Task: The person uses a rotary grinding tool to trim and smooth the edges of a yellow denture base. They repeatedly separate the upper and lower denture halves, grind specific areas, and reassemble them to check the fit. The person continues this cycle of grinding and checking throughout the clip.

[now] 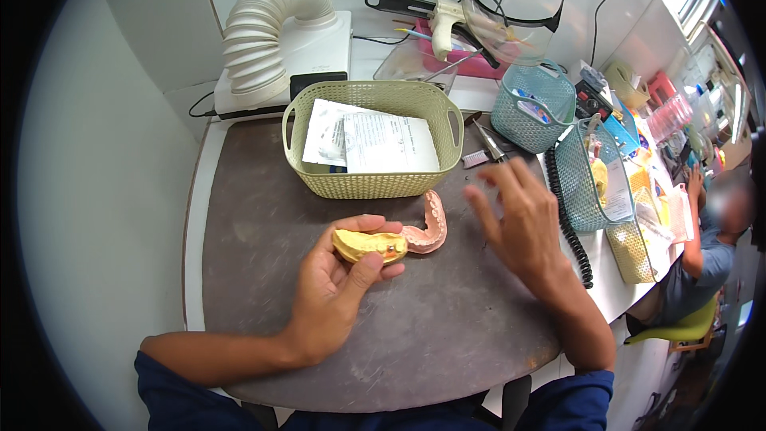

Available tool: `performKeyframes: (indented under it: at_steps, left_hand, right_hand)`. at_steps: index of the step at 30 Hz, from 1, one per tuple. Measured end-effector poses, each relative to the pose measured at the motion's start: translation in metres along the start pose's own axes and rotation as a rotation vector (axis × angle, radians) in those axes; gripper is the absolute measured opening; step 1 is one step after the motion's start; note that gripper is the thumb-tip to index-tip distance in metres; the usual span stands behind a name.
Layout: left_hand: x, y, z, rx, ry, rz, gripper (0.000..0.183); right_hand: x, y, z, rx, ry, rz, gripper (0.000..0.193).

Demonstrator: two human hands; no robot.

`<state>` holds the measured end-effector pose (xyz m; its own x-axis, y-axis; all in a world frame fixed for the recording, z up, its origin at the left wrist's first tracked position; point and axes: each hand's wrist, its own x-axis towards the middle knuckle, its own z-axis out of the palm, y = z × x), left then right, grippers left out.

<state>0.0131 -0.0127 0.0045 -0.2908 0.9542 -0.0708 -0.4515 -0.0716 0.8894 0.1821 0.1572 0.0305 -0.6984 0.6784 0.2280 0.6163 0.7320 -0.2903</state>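
My left hand (pixel 329 295) is closed round a yellow dental cast (pixel 357 244), its thumb pressed on the near side. A small metallic and reddish spot shows among the teeth at the cast's right end. Just beyond it, a pink horseshoe-shaped dental cast (pixel 434 227) lies on the dark table, its left end partly behind the yellow one. Over the right side of the table my right hand (pixel 523 223) hovers with fingers apart and nothing visible in them. Closest to its fingertips are a slim pointed metal tool (pixel 490 144) and a small pinkish toothed piece (pixel 475 159).
A pale green basket (pixel 363 183) with papers and a packet stands behind the casts. Blue baskets (pixel 532 124) and a coiled black cord (pixel 568 227) line the right. A white ribbed hose (pixel 275 24) rises at back left. At far right sits another person (pixel 706 247).
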Motion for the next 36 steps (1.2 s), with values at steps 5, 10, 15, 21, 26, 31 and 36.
performKeyframes:
  at_steps: [5,10,15,21,26,31,36]
  left_hand:
    - [0.001,0.001,-0.003,0.083,0.053,0.013,0.044]
    - [0.002,0.0,-0.007,0.051,0.024,0.001,0.047]
    - [0.003,0.0,-0.006,0.049,0.001,-0.041,0.049]
    - [0.003,0.003,-0.005,0.07,-0.062,-0.105,0.056]
    - [0.003,0.002,-0.005,-0.081,-0.125,-0.115,0.065]
    - [0.005,-0.003,-0.011,-0.226,-0.178,-0.14,0.07]
    - [0.006,0.0,-0.004,-0.092,-0.136,-0.19,0.062]
  right_hand:
    - [-0.007,-0.031,0.008,0.26,-0.172,0.047,0.065]
    - [-0.013,-0.027,0.02,0.411,-0.097,-0.038,0.071]
    - [-0.02,-0.022,-0.011,0.417,-0.126,-0.074,0.058]
    - [-0.034,-0.014,-0.057,0.426,-0.226,-0.032,0.053]
    - [-0.042,-0.011,-0.06,0.199,-0.3,-0.101,0.05]
    - [-0.033,-0.016,-0.03,0.091,-0.236,-0.188,0.05]
    - [-0.035,-0.014,-0.029,0.152,-0.284,-0.188,0.053]
